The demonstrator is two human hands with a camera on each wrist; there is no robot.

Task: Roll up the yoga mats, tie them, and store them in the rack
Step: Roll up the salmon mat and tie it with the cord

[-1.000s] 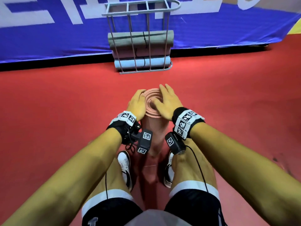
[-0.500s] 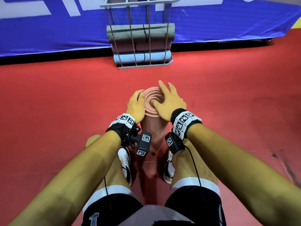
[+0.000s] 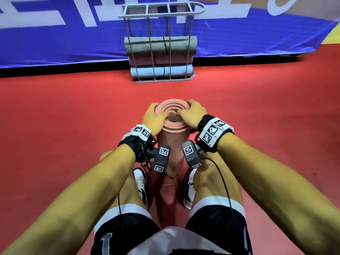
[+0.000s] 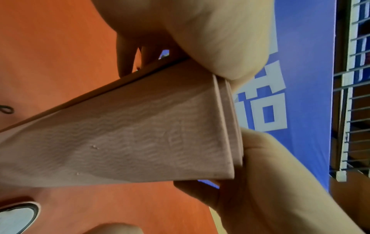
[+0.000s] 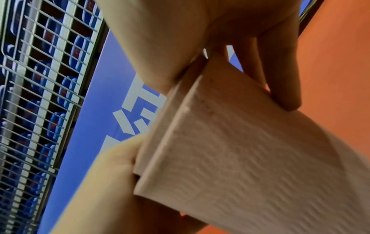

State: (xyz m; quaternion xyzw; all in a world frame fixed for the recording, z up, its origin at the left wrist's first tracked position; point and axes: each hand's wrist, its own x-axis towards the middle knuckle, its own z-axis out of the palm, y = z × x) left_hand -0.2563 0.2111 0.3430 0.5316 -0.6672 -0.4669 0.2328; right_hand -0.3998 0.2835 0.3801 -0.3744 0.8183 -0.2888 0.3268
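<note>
at 12 o'clock, a wire rack (image 3: 161,43) against a blue banner (image 3: 55,45), three tied rolls stacked inside, open red floor (image 3: 64,116) all round. dead centre, between two shoes, a pink mat (image 3: 172,129) upright, ribbed foam in spiral layers. left hand (image 3: 153,120) and right hand (image 3: 191,116) curled over its top rim, gripping.

Red floor (image 3: 55,126) extending to a blue banner (image 3: 55,43) with large white lettering along the far wall; a railing with thin metal bars (image 5: 30,95) stands above the banner.
</note>
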